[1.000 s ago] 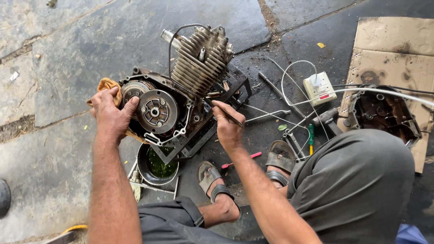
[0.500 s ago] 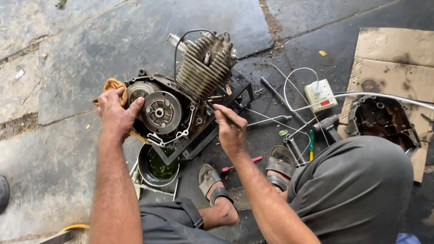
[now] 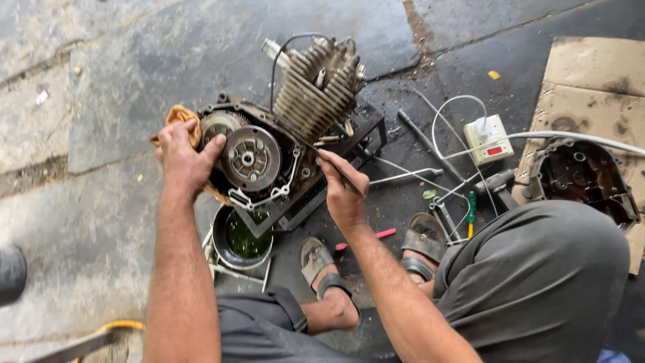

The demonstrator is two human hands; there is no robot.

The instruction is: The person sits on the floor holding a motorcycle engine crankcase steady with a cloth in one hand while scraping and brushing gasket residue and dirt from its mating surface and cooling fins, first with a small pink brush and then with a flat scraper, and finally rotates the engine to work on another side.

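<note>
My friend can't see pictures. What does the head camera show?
A person crouches over an engine on the ground: left hand grips its edge with a rag, right hand holds a thin tool against it. Tools lie nearby.

The person's arms were bare to the elbow and beyond, with no sleeves, watch or rings showing on the left hand [image 3: 183,158] or right hand [image 3: 342,191]. They wore grey trousers [image 3: 531,282] and dark, worn open-toed sandals [image 3: 316,259].

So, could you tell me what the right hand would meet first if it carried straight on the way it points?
Probably the engine: the right hand aims its thin tool up-left at the open side, near the round clutch. Depth is unclear.
</note>
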